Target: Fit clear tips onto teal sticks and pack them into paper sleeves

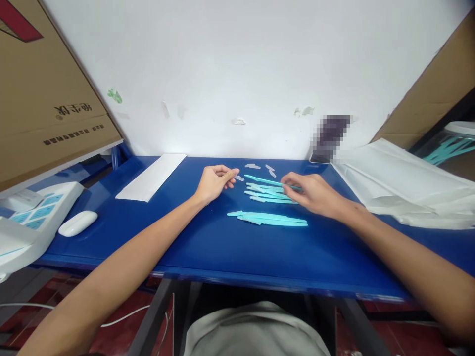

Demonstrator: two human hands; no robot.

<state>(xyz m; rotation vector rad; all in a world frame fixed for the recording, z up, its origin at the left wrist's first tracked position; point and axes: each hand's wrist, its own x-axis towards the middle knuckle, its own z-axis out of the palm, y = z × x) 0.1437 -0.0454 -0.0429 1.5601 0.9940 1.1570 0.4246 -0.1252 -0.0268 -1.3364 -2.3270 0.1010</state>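
Observation:
My right hand [310,193] pinches the handle of a turquoise eyebrow razor [262,180], whose slim blade end points left toward my other hand. Between the thumb and fingers of my left hand [215,183] is a small clear plastic cap [239,178]. Right under the held razor lies a bunch of several more eyebrow razors [270,194], partly covered by my right hand. Closer to me, a smaller group of eyebrow razors [274,219] lies side by side. Loose clear caps [253,166] rest on the blue table [208,237] beyond my hands.
On the left are a white strip [150,179], a white mouse-shaped case [78,223], a white scale-like device [48,217] and a cardboard box [55,94]. At right lie clear plastic bags [411,178], a phone [328,141] against the wall, and a jar [454,148] holding turquoise pieces.

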